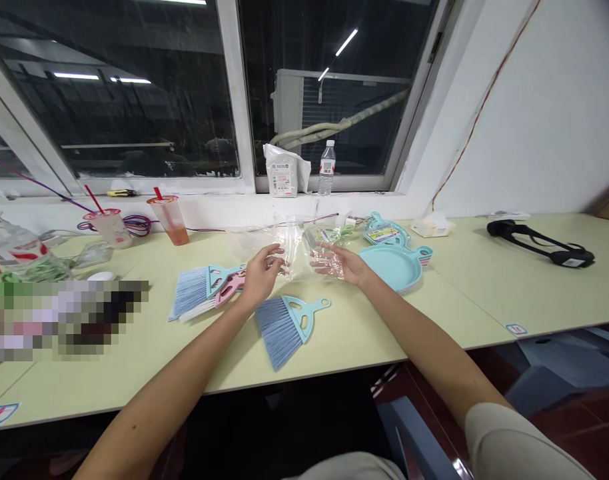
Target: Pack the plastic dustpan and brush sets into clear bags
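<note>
Between my hands a clear plastic bag (295, 250) stands crumpled above the table. My left hand (263, 270) has its fingers bent at the bag's left side and appears to grip the film. Stretched fingers of my right hand (347, 263) show through the film on the other side; whether they are inside or behind it I cannot tell. Just below lies a small blue hand broom (297, 323). Left of my left hand, another blue broom (199, 287) rests over a pink-handled broom (229, 290). Stacked light-blue dustpans (392, 267) lie right of my right hand.
Packaged light-blue dustpan sets (384, 232) lie behind the stack. Two drink cups (172, 223), with straws, stand at the back left near a bundled cable (137, 225). A water bottle (327, 170) is on the sill. A black strapped device (542, 245) lies far right.
</note>
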Motion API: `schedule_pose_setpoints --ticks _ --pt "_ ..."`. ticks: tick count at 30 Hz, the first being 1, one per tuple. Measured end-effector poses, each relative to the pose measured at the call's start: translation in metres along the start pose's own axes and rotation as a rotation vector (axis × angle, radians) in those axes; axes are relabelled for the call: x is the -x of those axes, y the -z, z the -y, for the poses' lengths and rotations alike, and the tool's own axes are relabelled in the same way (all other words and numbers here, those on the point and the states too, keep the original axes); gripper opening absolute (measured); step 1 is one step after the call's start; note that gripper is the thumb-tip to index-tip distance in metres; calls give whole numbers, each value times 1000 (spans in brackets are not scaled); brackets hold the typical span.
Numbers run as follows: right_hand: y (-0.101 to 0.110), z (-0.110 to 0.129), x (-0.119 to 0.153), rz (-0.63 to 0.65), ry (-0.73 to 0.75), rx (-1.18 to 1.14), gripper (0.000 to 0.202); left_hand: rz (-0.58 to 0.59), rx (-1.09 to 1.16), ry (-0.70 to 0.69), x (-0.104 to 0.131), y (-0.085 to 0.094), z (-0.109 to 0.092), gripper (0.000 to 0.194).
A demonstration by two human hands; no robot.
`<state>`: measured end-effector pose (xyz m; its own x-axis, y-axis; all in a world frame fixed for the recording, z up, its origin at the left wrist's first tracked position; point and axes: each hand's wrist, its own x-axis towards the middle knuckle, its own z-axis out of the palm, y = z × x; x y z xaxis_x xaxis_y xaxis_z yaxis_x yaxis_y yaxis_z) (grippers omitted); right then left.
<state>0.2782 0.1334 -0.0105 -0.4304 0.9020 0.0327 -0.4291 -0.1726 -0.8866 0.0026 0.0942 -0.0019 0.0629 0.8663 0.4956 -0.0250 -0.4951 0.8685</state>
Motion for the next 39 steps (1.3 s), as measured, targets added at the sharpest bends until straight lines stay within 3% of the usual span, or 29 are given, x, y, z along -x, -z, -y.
schedule_pose_setpoints --ticks 8,11,13,15,19,21,27,30,34,39 --pt "7 4 2 -14 -1 68 41 160 -145 -23 9 -7 14 43" --pt "13 4 -1 -122 19 155 38 2 -471 -216 13 -7 6 46" --pt "22 6 -3 -232 53 162 32 -83 -733 -369 17 -6 -5 32" --pt "32 10 -4 -294 84 141 28 73 -914 -444 21 -7 -17 15" --pt "45 16 -4 -320 105 104 29 647 -1103 -371 32 -15 -24 12" --pt "45 15 -4 -333 108 104 29 765 -1151 -328 37 -19 -21 16" --pt "38 9 -6 -292 74 123 28 775 -1112 -274 44 -25 -28 36" --pt "39 8 -7 -290 66 130 28 806 -1095 -307 45 -24 -43 31" --pt "42 7 -9 -281 65 137 29 972 -1070 -240 45 -20 -55 22" --pt "43 5 -11 -258 40 139 29 976 -1082 -232 47 -21 -54 19"
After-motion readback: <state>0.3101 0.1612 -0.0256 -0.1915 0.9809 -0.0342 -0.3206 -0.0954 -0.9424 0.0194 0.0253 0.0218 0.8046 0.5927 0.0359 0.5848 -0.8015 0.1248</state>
